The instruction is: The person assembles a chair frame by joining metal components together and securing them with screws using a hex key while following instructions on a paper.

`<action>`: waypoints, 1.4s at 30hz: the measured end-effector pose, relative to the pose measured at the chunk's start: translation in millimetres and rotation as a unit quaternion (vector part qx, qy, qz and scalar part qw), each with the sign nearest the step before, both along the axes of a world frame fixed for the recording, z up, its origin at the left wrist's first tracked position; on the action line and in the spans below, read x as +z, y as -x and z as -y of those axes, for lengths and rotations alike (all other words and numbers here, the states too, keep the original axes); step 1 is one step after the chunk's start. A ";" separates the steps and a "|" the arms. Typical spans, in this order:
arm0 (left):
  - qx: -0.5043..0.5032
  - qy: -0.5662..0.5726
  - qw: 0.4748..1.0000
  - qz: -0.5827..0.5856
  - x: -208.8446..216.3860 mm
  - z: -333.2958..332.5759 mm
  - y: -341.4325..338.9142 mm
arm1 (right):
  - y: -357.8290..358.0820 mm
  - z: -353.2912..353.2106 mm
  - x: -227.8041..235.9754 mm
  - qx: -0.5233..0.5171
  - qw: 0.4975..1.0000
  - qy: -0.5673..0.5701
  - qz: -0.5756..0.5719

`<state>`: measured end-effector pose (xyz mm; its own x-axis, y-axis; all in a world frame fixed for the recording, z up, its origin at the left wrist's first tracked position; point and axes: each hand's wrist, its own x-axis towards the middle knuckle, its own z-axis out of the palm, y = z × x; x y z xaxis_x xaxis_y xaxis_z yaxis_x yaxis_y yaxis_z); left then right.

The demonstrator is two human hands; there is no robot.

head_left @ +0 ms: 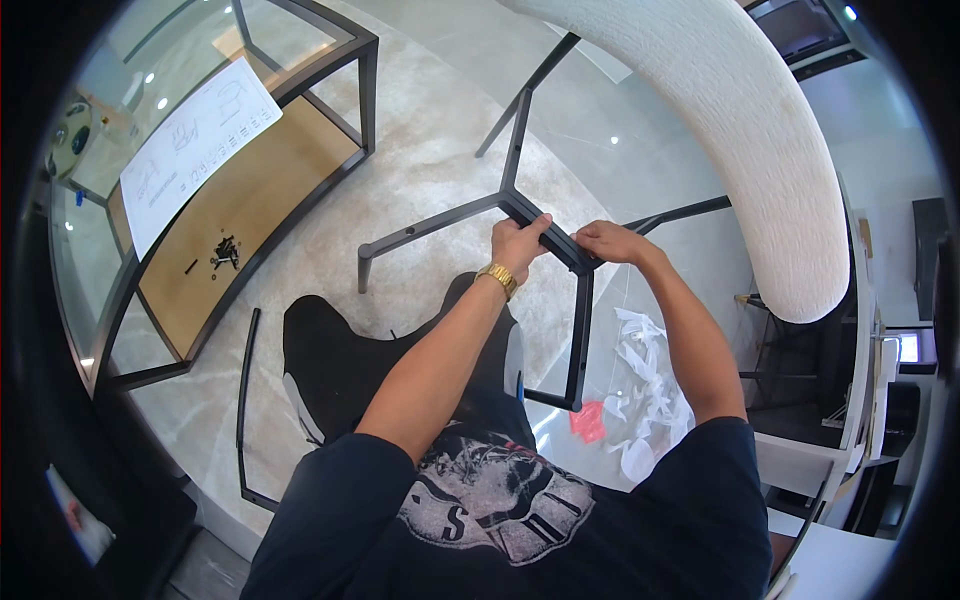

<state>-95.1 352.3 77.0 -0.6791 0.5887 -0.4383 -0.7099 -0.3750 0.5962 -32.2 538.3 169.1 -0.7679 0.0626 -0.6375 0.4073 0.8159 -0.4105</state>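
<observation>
A black metal furniture frame (430, 222) with angled legs stands before me over the rug. My left hand (520, 247), a gold watch on its wrist, is wrapped round the frame's middle bar. Beside it, my right hand (610, 242) has its fingers pinched together at the bar's right-hand corner. Whatever sits between those fingertips is too small to make out. From that corner one leg (579, 345) runs down toward my lap.
A glass-topped table (368, 95) at the left bears a printed instruction sheet (195, 150); loose screws (227, 252) lie on its wooden shelf. A curved white cushioned piece (760, 140) arches at the right. Plastic wrapping (650, 380) and a thin black bar (243, 400) lie on the floor.
</observation>
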 end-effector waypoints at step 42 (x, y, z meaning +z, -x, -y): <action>-0.294 -0.020 0.956 0.005 -14.0 43.6 3.3 | 11.8 -57.0 -0.7 0.049 0.979 0.197 0.002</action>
